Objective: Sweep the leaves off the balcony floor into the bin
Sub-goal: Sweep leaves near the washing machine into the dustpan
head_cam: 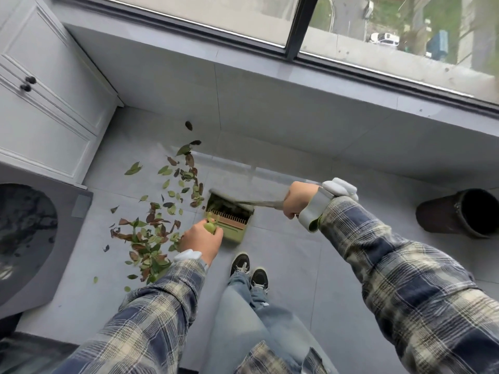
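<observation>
**Q:** Where do the leaves (151, 233) lie, and how will they handle?

**A:** They are scattered over the floor (283, 252) at centre left of the frame, thickest just beside the left hand (201, 237). They are probably dry, light and brittle, so a hard stroke would scatter them and short, gentle strokes suit better.

**Q:** And the holds?

**A:** The left hand's fingers are curled round the upright handle of the green dustpan (232, 225) at centre. The right hand (298, 199) is clenched round the blurred broom handle (259, 203). Both tools look light and stiff, and are best held high on the shaft. The dark bin (464, 211) stands at the right edge, well apart from the leaves.
</observation>
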`<state>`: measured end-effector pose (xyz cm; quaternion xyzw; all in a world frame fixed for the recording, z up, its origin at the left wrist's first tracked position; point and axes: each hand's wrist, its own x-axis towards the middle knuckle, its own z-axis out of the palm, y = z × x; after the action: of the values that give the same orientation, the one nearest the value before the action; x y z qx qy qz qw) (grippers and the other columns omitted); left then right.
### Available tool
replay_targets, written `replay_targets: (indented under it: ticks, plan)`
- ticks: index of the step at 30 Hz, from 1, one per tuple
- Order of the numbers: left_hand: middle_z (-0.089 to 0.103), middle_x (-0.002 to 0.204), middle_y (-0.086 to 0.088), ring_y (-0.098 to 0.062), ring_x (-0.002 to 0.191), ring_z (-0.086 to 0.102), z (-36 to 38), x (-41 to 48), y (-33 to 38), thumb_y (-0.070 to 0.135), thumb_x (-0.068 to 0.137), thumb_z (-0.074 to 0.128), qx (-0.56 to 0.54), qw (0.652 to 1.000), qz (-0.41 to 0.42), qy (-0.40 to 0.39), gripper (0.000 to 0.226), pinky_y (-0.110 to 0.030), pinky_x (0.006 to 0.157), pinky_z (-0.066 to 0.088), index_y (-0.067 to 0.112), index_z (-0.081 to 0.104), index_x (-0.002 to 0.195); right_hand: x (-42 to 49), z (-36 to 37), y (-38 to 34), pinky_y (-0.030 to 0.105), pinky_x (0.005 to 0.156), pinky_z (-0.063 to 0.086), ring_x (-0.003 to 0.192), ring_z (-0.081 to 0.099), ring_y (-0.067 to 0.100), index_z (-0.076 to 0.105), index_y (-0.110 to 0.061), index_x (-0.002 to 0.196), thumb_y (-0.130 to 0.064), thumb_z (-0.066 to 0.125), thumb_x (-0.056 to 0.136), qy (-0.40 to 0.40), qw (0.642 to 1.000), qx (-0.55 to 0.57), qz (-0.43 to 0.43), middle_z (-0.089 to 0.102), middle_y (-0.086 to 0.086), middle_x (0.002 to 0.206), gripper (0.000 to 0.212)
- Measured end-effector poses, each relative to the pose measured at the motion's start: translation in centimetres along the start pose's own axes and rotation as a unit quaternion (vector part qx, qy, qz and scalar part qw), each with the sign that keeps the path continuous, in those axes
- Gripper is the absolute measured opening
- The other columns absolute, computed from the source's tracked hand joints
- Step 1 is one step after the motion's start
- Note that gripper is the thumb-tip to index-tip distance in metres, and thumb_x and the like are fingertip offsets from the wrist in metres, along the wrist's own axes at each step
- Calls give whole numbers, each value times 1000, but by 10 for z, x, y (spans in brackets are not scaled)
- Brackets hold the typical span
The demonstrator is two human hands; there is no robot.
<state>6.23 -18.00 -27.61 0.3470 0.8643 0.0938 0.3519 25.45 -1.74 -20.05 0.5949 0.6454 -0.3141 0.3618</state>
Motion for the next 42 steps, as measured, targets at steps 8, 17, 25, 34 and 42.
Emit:
replay_targets:
  ticks: [8, 17, 25, 34, 42]
  plan:
    - [57, 69, -5, -29, 69, 55, -1, -8, 4, 34, 88, 58, -17, 1000, 9, 7, 16, -28, 64, 44, 20, 61, 79, -38, -12, 13, 26, 63, 47, 63, 58, 24, 77, -12, 101, -10, 65, 69, 40, 998, 44, 20, 64, 2, 71, 35]
    - [68, 80, -9, -31, 73, 59, -13, -40, -7, 31, 86, 62, -51, 997, 16, 52, 16, -28, 66, 48, 18, 71, 92, -67, 12, 9, 25, 69, 52, 75, 68, 25, 72, -10, 96, -12, 62, 69, 78, 992, 93, 21, 72, 7, 80, 29]
    - [64, 68, 0, -29, 70, 62, -10, -138, -49, 30, 82, 63, -86, 991, -21, 103, 18, -33, 67, 56, 19, 60, 67, -99, 101, 13, 35, 84, 59, 84, 70, 26, 71, -14, 93, -18, 63, 54, 111, 991, 57, -44, 72, 6, 88, 40]
    - [60, 66, -5, -26, 66, 57, 15, -252, -112, 23, 85, 61, -115, 978, -97, 145, 18, -24, 59, 44, 8, 66, 76, -38, 220, 21, 46, 70, 59, 67, 68, 29, 69, -20, 78, -27, 60, 8, 75, 996, -2, -56, 72, 5, 72, 72]
    - [65, 70, -12, -33, 67, 60, 48, -314, -204, 28, 84, 54, -149, 959, -192, 147, 25, -28, 59, 46, 11, 59, 67, -144, 275, -24, 35, 75, 60, 68, 67, 24, 65, -15, 79, -28, 68, 51, 61, 988, -57, -132, 71, 2, 73, 31]
